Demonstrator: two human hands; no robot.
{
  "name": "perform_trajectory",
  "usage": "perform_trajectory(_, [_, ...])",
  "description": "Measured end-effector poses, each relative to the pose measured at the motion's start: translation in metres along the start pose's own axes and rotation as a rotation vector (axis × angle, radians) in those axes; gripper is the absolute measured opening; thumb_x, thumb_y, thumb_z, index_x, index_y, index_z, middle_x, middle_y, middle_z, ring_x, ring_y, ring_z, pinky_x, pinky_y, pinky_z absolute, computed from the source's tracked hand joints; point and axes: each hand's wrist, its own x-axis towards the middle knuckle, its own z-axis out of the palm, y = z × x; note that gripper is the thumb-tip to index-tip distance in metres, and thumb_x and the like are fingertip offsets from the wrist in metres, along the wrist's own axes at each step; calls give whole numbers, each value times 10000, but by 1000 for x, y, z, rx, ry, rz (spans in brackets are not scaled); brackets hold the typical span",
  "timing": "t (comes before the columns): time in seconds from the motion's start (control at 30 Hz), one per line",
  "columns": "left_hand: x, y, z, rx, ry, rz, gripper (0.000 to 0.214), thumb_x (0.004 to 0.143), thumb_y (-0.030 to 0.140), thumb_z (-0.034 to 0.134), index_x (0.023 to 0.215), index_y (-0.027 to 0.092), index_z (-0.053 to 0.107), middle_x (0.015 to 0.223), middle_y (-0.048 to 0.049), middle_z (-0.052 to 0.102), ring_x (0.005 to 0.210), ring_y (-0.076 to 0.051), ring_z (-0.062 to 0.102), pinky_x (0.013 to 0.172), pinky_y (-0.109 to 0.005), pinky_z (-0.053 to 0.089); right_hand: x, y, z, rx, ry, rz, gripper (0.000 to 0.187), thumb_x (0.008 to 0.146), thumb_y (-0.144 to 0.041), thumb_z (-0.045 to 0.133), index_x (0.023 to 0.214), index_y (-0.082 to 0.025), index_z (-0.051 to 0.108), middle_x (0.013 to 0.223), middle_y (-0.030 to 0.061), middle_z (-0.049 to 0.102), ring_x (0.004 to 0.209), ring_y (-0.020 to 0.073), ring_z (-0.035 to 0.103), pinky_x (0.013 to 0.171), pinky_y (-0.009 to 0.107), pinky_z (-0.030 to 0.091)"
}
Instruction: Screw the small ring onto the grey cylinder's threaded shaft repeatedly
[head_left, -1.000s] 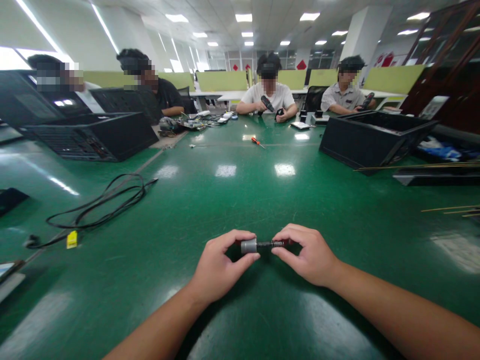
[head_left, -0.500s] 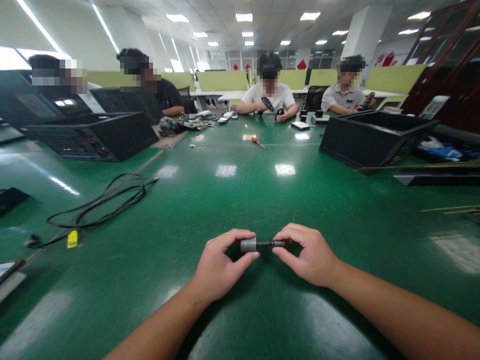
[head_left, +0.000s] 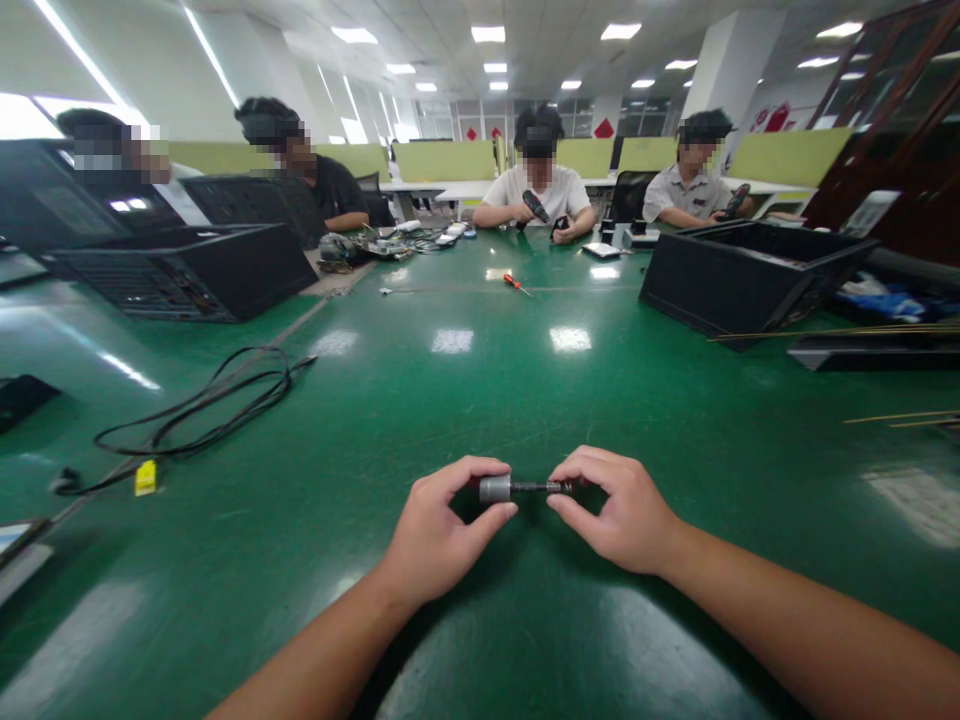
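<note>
Between my two hands lies a slim metal part [head_left: 529,487], held level just above or on the green table. Its left end is a grey cylinder, its middle a thin dark shaft, and its right end has a ribbed, coil-like look. My left hand [head_left: 442,530] pinches the grey cylinder between thumb and fingers. At the ribbed end, the thumb and fingertips of my right hand [head_left: 622,510] close on the part. The far right tip is partly hidden by my right fingers, and I cannot tell the part's exact kind.
On the green table [head_left: 420,400] lie a looped black cable [head_left: 217,410] with a yellow tag [head_left: 145,478] and an orange screwdriver [head_left: 513,283]. Black computer cases stand left [head_left: 217,272] and right [head_left: 739,270]. Several people sit opposite; one person [head_left: 536,190] holds a power drill [head_left: 535,206].
My right fingertips have shifted very slightly right along the part's ribbed end. My left hand keeps its pinch almost unmoved.
</note>
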Motion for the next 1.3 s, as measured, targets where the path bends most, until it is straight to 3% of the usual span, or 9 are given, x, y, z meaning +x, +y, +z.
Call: perform_trajectory(1.3, [1,0,-3,-41,-30,5,250,794,277,769,1034,228,718,960,-19,767,874,-200,717,822,-315,530,0,0,-6,54,14,0,48,812,-155,662,827,-196,642,739,12,635,683,163,594,654,285,449])
